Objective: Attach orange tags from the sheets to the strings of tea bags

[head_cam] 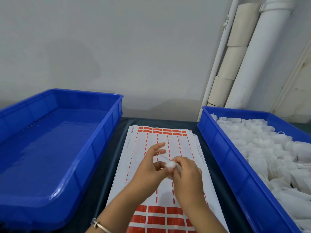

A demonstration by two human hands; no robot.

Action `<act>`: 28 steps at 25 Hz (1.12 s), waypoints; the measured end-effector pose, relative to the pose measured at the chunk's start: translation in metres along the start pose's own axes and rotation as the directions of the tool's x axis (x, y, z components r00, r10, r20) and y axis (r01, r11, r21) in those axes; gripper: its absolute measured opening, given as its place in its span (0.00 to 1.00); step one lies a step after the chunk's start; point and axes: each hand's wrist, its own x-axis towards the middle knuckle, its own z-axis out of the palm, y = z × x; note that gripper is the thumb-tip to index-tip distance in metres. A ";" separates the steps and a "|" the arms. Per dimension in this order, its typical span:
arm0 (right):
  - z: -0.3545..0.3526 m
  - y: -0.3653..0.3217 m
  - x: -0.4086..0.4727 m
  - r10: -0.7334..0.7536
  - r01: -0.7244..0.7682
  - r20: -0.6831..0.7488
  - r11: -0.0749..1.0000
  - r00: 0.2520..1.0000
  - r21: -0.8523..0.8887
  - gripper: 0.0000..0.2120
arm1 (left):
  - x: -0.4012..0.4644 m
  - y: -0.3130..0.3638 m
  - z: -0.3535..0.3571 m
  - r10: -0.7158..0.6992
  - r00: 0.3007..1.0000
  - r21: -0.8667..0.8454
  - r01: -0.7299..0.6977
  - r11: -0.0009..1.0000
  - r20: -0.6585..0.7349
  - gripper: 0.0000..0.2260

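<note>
Tag sheets point(161, 165): white stack, lengthwise on the dark table between two blue trays, orange tags point(159, 219) in rows at both ends. Tea bag point(170, 164): small, white, above the sheets, string point(162, 156) trailing leftward. Remaining tea bags point(262, 148) fill the tray right of the sheets.
</note>
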 end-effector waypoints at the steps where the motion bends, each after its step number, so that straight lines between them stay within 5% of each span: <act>1: -0.004 0.000 0.003 0.071 -0.084 0.135 0.992 0.988 0.094 0.02 | 0.001 0.000 -0.005 0.027 1.000 0.028 -0.027 0.999 -0.004 0.25; 4: -0.017 0.000 0.008 0.192 -0.369 0.457 0.866 0.868 0.338 0.08 | 0.004 -0.001 -0.009 0.046 0.992 0.081 -0.037 0.996 -0.115 0.22; 6: -0.021 0.001 0.009 0.188 -0.565 0.614 0.652 0.767 0.506 0.10 | 0.002 -0.006 -0.004 0.037 0.985 0.112 -0.018 0.994 -0.167 0.16; 9: -0.026 0.004 0.008 0.146 -0.725 0.720 0.291 0.678 0.624 0.10 | -0.004 -0.007 0.005 0.199 0.958 0.331 -0.124 0.935 -0.204 0.15; 12: -0.025 0.010 0.009 0.164 -0.741 0.725 0.222 0.669 0.634 0.10 | -0.008 -0.006 0.003 0.342 0.929 0.523 -0.224 0.823 -0.141 0.11; 17: -0.027 0.014 0.010 0.210 -0.683 0.662 0.382 0.720 0.622 0.09 | -0.016 -0.005 0.003 0.288 0.957 0.592 -0.219 0.775 -0.022 0.09; 24: -0.024 0.009 0.003 0.212 -0.424 0.462 0.802 0.861 0.421 0.05 | -0.006 0.003 0.005 -0.032 0.988 0.319 0.079 0.944 -0.151 0.04; 28: -0.021 0.011 0.000 0.223 -0.360 0.395 0.877 0.891 0.318 0.04 | -0.003 -0.001 0.006 -0.151 0.967 0.256 0.202 0.945 -0.208 0.09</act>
